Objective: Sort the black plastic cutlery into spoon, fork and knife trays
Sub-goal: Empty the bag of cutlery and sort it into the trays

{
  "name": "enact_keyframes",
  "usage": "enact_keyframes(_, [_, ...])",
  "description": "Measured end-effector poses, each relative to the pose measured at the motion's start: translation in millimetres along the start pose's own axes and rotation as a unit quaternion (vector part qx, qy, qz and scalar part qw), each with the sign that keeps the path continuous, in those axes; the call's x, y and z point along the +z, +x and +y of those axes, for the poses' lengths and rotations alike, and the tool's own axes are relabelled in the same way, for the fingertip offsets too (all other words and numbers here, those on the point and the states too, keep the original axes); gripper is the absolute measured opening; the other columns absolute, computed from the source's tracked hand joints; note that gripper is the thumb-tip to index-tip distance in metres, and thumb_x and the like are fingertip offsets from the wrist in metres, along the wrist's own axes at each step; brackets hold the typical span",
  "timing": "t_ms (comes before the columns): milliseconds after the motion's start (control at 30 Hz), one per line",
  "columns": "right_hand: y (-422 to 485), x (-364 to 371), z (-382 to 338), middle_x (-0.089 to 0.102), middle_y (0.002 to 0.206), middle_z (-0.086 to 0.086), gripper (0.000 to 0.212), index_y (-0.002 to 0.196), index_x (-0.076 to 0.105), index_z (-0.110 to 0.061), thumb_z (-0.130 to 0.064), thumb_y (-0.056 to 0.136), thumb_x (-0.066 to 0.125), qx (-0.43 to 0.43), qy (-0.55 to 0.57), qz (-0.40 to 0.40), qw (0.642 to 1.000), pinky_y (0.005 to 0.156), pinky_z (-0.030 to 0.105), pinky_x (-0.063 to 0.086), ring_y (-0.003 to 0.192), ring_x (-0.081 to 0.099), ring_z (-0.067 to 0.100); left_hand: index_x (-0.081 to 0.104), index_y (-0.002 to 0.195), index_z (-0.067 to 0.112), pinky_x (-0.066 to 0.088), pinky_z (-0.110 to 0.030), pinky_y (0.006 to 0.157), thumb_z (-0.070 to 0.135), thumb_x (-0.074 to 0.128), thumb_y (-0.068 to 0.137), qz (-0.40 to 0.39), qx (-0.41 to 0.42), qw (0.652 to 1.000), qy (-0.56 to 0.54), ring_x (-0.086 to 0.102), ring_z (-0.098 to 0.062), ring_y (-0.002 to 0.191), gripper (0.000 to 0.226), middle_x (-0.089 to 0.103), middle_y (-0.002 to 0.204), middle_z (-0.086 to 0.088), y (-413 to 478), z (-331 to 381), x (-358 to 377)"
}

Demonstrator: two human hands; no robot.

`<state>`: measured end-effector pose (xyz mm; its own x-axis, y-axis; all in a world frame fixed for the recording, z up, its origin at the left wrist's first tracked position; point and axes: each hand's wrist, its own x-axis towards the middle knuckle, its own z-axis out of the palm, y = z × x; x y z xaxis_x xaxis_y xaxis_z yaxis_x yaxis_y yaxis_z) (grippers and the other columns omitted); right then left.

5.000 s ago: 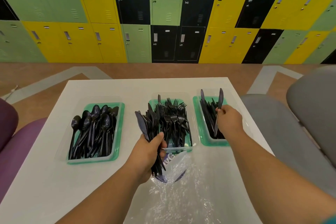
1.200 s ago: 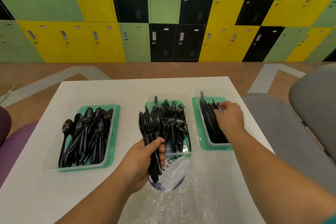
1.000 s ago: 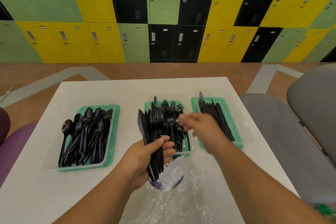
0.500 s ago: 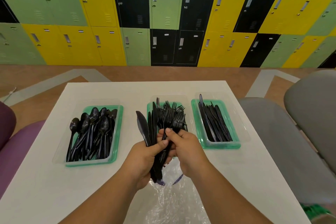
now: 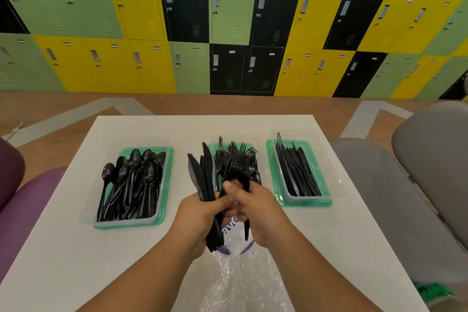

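1. Beyond both of my hands I see a wall of green, yellow and black metal lockers [image 5: 233, 23] across the far side of the room.
2. The white rectangular desk [image 5: 76, 256] lies under my hands and carries everything I am sorting.
3. A grey padded chair [image 5: 405, 197] stands off to the right of my right hand, beside the desk edge.
4. A crinkled clear plastic bag [image 5: 240, 284] lies on the desk directly below my hands, between my forearms, with purple print near its mouth.
5. The green-rimmed clear plastic spoon tray [image 5: 166, 185] sits to the left of my left hand, filled with black plastic spoons [image 5: 131, 180].
6. The green-rimmed clear plastic knife tray [image 5: 272, 175] sits to the right of my right hand, holding black plastic knives [image 5: 296, 172].
7. The fork tray [image 5: 215, 145], of the same make, is just beyond my hands and mostly hidden by its heap of black plastic forks [image 5: 238, 157].
8. My left hand [image 5: 200, 220] is closed around a mixed bundle of black plastic cutlery [image 5: 205, 180], handles down, knife blades fanned upward.
9. My right hand [image 5: 263, 213] touches the left, its fingers pinched on a single black piece [image 5: 246, 228] from that bundle; which kind I cannot tell.
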<state>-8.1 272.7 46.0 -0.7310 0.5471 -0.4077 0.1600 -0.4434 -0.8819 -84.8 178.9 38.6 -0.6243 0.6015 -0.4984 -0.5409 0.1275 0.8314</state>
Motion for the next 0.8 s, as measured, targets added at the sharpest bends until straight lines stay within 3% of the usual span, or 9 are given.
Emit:
enact_keyframes(167, [4.6, -2.3, 4.9, 0.067, 0.070, 0.007, 0.009, 0.089, 0.067, -0.005, -0.013, 0.089, 0.064, 0.028, 0.031, 0.010, 0.999, 0.035, 0.015, 0.036, 0.038, 0.049, 0.006, 0.071, 0.098, 0.000, 0.060, -0.028, 0.064, 0.002, 0.066, 0.084, -0.030, 0.003, 0.999, -0.010, 0.069, -0.026, 0.071, 0.015, 0.072, 0.083, -0.022, -0.4, -2.6, 3.1])
enact_keyframes(300, [15.1, -10.9, 7.0, 0.058, 0.078, 0.017, 0.008, 0.084, 0.066, -0.007, -0.014, 0.088, 0.065, 0.062, 0.083, 0.031, 0.994, 0.035, 0.016, 0.032, 0.038, 0.044, 0.006, 0.071, 0.100, 0.003, 0.057, -0.033, 0.078, 0.011, 0.060, 0.090, -0.051, -0.005, 0.997, -0.049, 0.072, -0.027, 0.084, 0.017, 0.074, 0.092, -0.019, 2.3, -5.7, 4.8])
enact_keyframes(400, [16.4, -13.7, 6.6, 0.062, 0.072, 0.010, 0.014, 0.084, 0.067, -0.007, -0.017, 0.091, 0.061, 0.056, 0.077, 0.047, 0.994, 0.038, 0.017, 0.036, 0.042, 0.049, 0.007, 0.070, 0.100, -0.001, 0.056, -0.039, 0.084, 0.010, 0.059, 0.090, -0.026, -0.012, 0.996, -0.080, 0.072, -0.029, 0.088, 0.018, 0.074, 0.092, -0.020, 7.2, -8.3, 5.3])
enact_keyframes(533, [24.7, -34.7, -12.7, 0.063, 0.073, -0.001, 0.021, 0.082, 0.065, -0.014, -0.027, 0.094, 0.055, 0.014, -0.053, 0.115, 0.992, 0.064, 0.025, 0.042, 0.069, 0.055, 0.012, 0.067, 0.100, 0.003, 0.059, -0.027, 0.060, 0.012, 0.056, 0.093, -0.011, -0.023, 0.998, -0.062, 0.073, -0.020, 0.074, 0.016, 0.075, 0.082, -0.012, 12.2, -6.4, -3.4])
enact_keyframes(700, [67.7, -93.8, -42.2, 0.049, 0.059, 0.000, 0.020, 0.085, 0.063, -0.015, -0.026, 0.097, 0.051, -0.048, -0.165, 0.222, 0.960, 0.047, 0.025, 0.035, 0.050, 0.043, 0.014, 0.069, 0.099, 0.004, 0.053, -0.022, 0.048, 0.012, 0.059, 0.091, -0.008, -0.038, 0.998, -0.044, 0.069, -0.017, 0.059, 0.015, 0.072, 0.079, -0.009, 13.5, -5.8, -8.3])
enact_keyframes(800, [95.9, -126.8, -43.8, 0.054, 0.075, 0.008, 0.025, 0.103, 0.061, -0.008, -0.028, 0.098, 0.047, -0.030, -0.286, 0.275, 0.917, 0.058, 0.029, 0.036, 0.063, 0.045, 0.021, 0.069, 0.101, 0.003, 0.051, -0.024, 0.051, 0.014, 0.060, 0.090, -0.009, -0.036, 0.999, -0.032, 0.056, -0.017, 0.057, 0.018, 0.065, 0.069, -0.006, 15.5, -8.5, -9.3])
